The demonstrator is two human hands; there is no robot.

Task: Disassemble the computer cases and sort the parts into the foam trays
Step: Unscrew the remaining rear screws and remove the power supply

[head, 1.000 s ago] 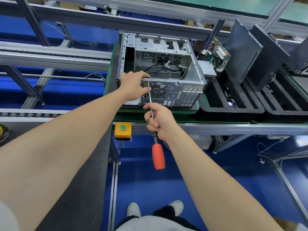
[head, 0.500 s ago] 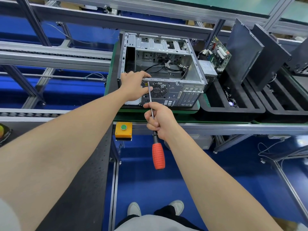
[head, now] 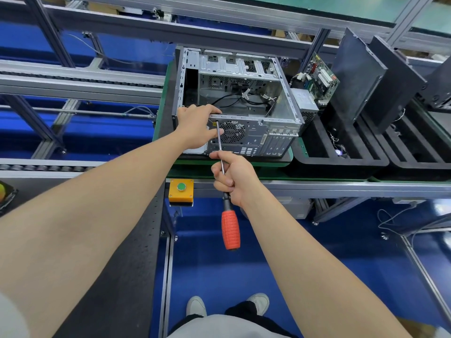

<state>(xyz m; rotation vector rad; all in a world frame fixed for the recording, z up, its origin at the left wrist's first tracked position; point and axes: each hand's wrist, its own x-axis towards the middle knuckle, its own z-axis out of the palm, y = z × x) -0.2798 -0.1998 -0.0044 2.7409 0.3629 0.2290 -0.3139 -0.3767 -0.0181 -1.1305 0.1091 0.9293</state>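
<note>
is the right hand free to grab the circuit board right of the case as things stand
Probably not yet: the right hand grips the screwdriver, its tip at the rear of the computer case. The circuit board stands exposed, nothing over it.

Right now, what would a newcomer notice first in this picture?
The open computer case stands at the centre, its near corner held by the left hand. The right hand grips an orange-handled screwdriver by its shaft, tip against the case's rear panel.
</note>
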